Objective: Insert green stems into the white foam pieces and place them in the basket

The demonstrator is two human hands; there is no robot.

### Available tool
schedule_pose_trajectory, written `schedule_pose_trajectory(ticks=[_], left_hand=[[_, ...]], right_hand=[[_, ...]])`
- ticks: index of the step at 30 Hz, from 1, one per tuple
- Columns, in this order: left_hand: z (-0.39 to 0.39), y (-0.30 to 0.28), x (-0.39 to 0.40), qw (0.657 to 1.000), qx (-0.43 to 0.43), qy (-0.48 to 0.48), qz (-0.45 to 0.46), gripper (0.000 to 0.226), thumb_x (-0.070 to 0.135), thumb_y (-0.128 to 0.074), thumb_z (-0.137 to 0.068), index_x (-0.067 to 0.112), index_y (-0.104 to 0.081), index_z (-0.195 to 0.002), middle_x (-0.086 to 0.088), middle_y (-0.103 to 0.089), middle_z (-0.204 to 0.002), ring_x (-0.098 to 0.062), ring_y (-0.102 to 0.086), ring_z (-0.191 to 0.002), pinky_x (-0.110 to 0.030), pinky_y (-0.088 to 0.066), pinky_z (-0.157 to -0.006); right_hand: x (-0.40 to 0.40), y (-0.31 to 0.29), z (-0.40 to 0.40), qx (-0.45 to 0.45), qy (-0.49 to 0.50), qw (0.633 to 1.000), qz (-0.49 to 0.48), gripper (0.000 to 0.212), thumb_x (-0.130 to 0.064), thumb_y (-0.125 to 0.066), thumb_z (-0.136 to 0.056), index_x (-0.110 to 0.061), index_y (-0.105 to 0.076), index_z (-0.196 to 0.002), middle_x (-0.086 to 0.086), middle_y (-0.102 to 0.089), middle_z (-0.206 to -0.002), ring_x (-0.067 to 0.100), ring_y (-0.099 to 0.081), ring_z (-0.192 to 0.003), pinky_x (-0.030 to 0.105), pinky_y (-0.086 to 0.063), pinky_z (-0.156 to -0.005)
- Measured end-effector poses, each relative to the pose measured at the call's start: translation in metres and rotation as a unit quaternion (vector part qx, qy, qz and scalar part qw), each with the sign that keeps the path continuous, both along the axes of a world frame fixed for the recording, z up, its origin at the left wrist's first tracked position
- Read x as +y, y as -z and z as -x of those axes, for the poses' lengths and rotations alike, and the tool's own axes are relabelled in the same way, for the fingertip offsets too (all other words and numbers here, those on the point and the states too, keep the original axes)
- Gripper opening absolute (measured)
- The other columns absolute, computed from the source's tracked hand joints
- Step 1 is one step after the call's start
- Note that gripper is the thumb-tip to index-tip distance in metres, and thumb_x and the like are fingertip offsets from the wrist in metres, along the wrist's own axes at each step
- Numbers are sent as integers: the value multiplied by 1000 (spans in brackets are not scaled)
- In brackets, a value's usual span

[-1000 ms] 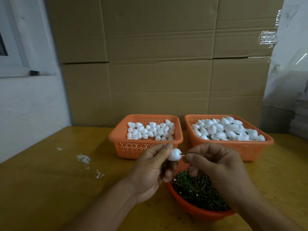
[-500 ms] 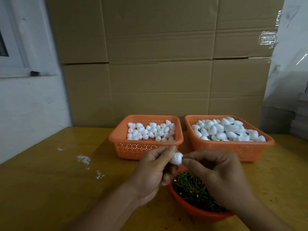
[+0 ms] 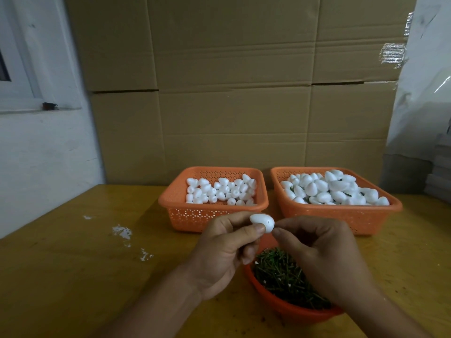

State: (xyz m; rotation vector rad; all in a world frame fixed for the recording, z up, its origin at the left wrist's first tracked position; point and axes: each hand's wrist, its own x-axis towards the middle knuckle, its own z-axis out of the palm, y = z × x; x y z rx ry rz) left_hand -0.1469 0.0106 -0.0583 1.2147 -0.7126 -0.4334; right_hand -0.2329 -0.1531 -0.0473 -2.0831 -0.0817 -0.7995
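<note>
Left hand (image 3: 219, 250): you pinched 1 foam piece (image 3: 262, 222) above the stem bowl (image 3: 288, 311).
Right hand (image 3: 319, 250): your fingertips closed at its end; stem hidden.
Done: right basket (image 3: 341, 215) heaped, green showing.
Left: left basket (image 3: 195, 215) held many plain pieces.

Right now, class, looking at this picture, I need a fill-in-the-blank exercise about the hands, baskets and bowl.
1. The left hand pinches one white foam ____.
2. The green stems lie in a round orange ____.
3. The number of rectangular orange baskets behind the hands is ____.
4. The fuller basket stands on the person's ____ side.

Missing words: piece; bowl; two; right
</note>
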Motion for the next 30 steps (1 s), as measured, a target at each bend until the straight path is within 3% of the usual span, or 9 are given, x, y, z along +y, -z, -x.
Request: schedule_pose_trajectory(ticks=[5, 9, 13, 18, 22, 27, 30], left_hand=[[0, 2, -2, 999, -32, -26, -4, 23, 26, -70, -85, 13, -75, -104, 2, -49, -65, -7, -43, -56, -20, -35, -51], [1, 4, -3, 996, -67, -59, -10, 20, 34, -68, -86, 20, -76, -98, 2, -51, -66, -7, -45, -55, -19, -38, -51], [4, 5, -5, 984, -142, -102, -23, 16, 38, -63, -91, 26, -73, -91, 4, -54, -65, -7, -48, -56, -18, -41, -53], [8, 4, -5, 968, -209, -129, -42, 16, 42, -58, -94, 29, -68, -91, 10, -54, -64, -4, -48, -59, -18, -42, -56], [10, 3, -6, 961, -234, -136, -51, 17, 48, -54, -92, 35, -65, -90, 13, -54, -65, -2, -48, -61, -20, -42, -58], [11, 4, -6, 959, -241, -142, -51, 22, 52, -53, -92, 33, -64, -88, 10, -50, -64, -7, -45, -60, -24, -41, -56], [11, 4, -7, 959, -238, -146, -45, 19, 53, -54, -90, 37, -64, -87, 14, -54, -64, -2, -48, -60, -19, -41, -58]], right_hand=[[-2, 2, -2, 11, -2, 1000, -20, 10, -23, -77, -83, -33, -77, -85, -12, -74, -72, 5, -69, -64, 26, -57, -62], [0, 4, -3, 14, -17, 999, -35, 12, -23, -76, -84, -34, -75, -79, -5, -72, -69, 12, -65, -58, 28, -54, -54], [4, 7, -3, 11, -27, 999, -37, 13, -25, -74, -85, -37, -73, -83, -4, -72, -69, 17, -66, -60, 36, -55, -56], [9, 8, -3, 3, -29, 998, -47, 12, -24, -74, -85, -35, -73, -80, -6, -72, -69, 8, -65, -58, 23, -52, -52], [7, 5, -2, 10, -56, 997, -56, 13, -21, -75, -86, -29, -74, -77, -3, -70, -64, 3, -58, -49, 13, -41, -47], [4, 3, -2, 15, -85, 995, -46, 11, -18, -73, -88, -26, -75, -80, -4, -73, -70, 7, -66, -59, 13, -47, -53], [5, 4, -2, 12, -88, 995, -53, 12, -17, -72, -89, -24, -76, -80, -5, -74, -71, 5, -66, -60, 11, -46, -54]])
